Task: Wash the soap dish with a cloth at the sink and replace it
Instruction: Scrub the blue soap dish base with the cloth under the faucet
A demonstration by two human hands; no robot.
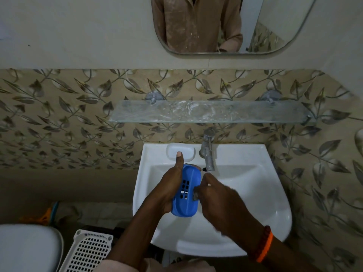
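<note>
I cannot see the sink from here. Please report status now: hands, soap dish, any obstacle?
Left hand grips blue soap dish over sink. Right hand pinches small cloth against dish. Tap close above; nothing blocking.

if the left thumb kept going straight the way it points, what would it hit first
Probably the moulded soap recess on the back rim of the sink. The left hand grips the blue soap dish with its thumb pointing up at it; the tip overlaps the recess here, though the height gap is unclear.

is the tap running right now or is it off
Cannot tell for sure. No stream of water shows under the tap's spout, and the sink below looks dry, but the picture is dim.
</note>
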